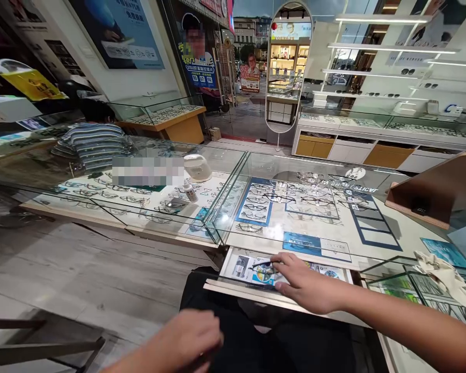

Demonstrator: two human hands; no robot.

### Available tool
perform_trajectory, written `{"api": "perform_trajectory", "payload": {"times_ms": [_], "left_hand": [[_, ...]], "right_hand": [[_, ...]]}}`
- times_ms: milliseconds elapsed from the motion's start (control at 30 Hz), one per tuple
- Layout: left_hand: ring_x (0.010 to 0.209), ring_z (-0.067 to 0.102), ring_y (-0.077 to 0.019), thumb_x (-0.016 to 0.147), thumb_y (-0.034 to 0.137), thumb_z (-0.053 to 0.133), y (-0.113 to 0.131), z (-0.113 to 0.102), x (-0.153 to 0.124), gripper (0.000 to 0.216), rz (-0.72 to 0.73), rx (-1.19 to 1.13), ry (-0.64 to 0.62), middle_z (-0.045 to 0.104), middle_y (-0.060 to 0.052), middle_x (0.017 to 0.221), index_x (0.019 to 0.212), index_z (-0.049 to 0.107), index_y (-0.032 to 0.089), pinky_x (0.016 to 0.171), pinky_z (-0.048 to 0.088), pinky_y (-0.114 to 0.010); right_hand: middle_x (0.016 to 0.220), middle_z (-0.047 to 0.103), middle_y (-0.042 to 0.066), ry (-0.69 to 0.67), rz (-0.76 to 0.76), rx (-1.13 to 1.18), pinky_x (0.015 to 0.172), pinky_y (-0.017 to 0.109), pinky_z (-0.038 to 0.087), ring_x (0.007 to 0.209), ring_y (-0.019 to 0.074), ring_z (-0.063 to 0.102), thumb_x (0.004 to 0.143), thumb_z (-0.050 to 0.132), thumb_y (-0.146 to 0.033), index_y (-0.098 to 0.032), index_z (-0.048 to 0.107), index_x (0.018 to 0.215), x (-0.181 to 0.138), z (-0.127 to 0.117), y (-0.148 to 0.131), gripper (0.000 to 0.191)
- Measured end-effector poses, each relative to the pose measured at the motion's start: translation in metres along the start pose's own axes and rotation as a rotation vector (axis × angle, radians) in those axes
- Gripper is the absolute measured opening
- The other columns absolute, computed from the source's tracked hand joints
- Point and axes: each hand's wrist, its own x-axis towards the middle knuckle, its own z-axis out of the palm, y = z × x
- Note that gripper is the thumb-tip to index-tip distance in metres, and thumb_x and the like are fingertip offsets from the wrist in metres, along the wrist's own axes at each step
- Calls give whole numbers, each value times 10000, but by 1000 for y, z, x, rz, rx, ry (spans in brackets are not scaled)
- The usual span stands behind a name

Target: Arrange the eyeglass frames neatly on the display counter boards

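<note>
My right hand (306, 287) reaches forward into a shallow open drawer (233, 282) under the glass display counter (334, 243). Its fingertips meet a thin dark stick-like item (261, 264) that lies on printed cards and a round disc (263, 275) in the drawer. Whether the fingers pinch the item or only touch it is hidden. My left hand (190, 339) hangs low at the bottom of the view, above my dark lap, with its fingers curled and nothing visible in it.
The glass case holds rows of spectacles on blue trays (256, 204). A white cloth (445, 274) lies on the counter at right, beside a wooden stand (431, 194). A small bottle (190, 190) stands on the left case, where a person in a striped shirt (93, 142) bends.
</note>
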Motion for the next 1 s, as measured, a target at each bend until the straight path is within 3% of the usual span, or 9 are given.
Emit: {"api": "perform_trajectory", "payload": {"times_ms": [67,133,233,333,400,500,667,1000], "left_hand": [[716,637,-197,941,119,571,-34,-19,39,155,56,79,118,682,-30,786,958,631,260,632,448,-336],[762,654,-202,976,144,535,-71,-42,85,161,21,131,237,695,-42,816,946,650,252,684,473,-332],[992,692,-256,1022,254,504,-128,-63,153,203,-175,259,361,733,-95,1030,1029,705,231,877,543,-377],[1328,613,-317,1024,309,506,-178,-60,206,342,-354,344,376,686,-162,1382,1267,711,182,1162,469,-449],[1482,506,-347,1021,337,529,-203,-48,228,457,-497,366,324,593,-199,1555,1410,659,138,1267,369,-477],[1571,408,-372,1055,413,492,-223,-28,243,551,-681,322,302,476,-198,1686,1531,579,148,1299,302,-532],[1605,360,-364,1068,479,462,-229,-15,242,567,-699,276,343,431,-171,1724,1549,569,198,1303,274,-557],[1602,354,-367,1062,488,465,-227,-19,243,553,-716,284,327,441,-143,1718,1537,578,228,1289,302,-577]], "right_hand": [[1695,419,78,130,-11,-47,1322,454,319,1599,287,325,1109,367,-605,-292,549,1577,-5,-26,-10,592],[1712,394,61,301,-9,-174,1333,453,295,1612,289,302,1112,336,-614,-291,535,1596,4,-60,-10,615],[1670,452,102,500,35,-441,1328,525,255,1588,347,315,1112,357,-534,-218,609,1532,47,-118,5,583],[1658,480,149,540,186,-580,1283,545,296,1546,389,345,1117,363,-470,-138,669,1462,104,-165,29,568],[1671,474,151,521,276,-617,1265,517,311,1526,389,358,1122,369,-445,-114,696,1429,139,-184,45,557],[1647,507,153,508,325,-648,1251,529,306,1491,403,384,1117,393,-444,-125,764,1335,179,-195,68,535],[1611,528,190,480,301,-667,1253,588,254,1467,443,384,1104,388,-546,-127,808,1266,215,-192,99,614],[1615,510,200,424,287,-694,1267,622,207,1483,470,361,1073,284,-746,-107,812,1240,226,-188,112,845]]}}
